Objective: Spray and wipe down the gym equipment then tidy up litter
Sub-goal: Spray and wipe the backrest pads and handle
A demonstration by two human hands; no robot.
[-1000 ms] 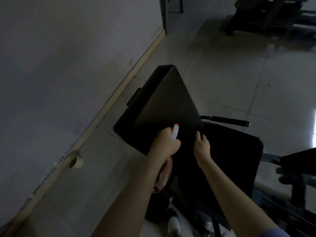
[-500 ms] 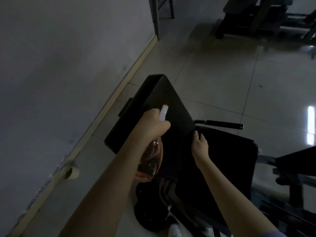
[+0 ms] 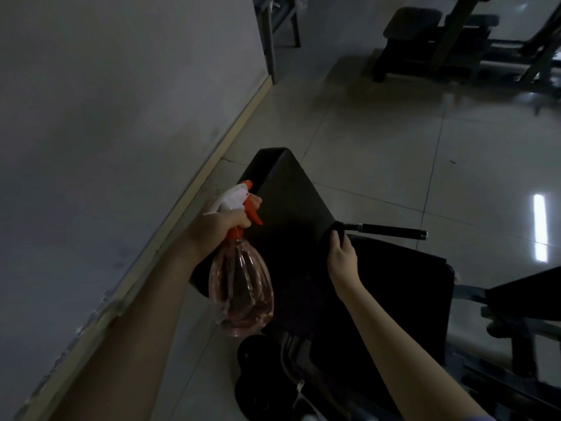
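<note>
Bottle (image 3: 241, 287), centre-left of frame, gripped at the neck by my left hand (image 3: 218, 223), now drawn back off the pad (image 3: 291, 202); right hand (image 3: 343, 259), shifted to the pad's right edge, fingers curled on what seems a cloth (image 3: 326, 238); spraying done here, I judge, wiping next.

Gym pad (image 3: 288, 202) in the middle, wall (image 3: 106, 117) along the left.
The spray bottle (image 3: 241, 287), in the left hand (image 3: 218, 226), hangs left of the pad. The right hand (image 3: 341, 256) sits at its right edge, beside a handle (image 3: 391, 230) pointing right. A weight plate (image 3: 258, 381) lies on the floor (image 3: 379, 141) nearer; another bench (image 3: 425, 34) stands far right.
</note>
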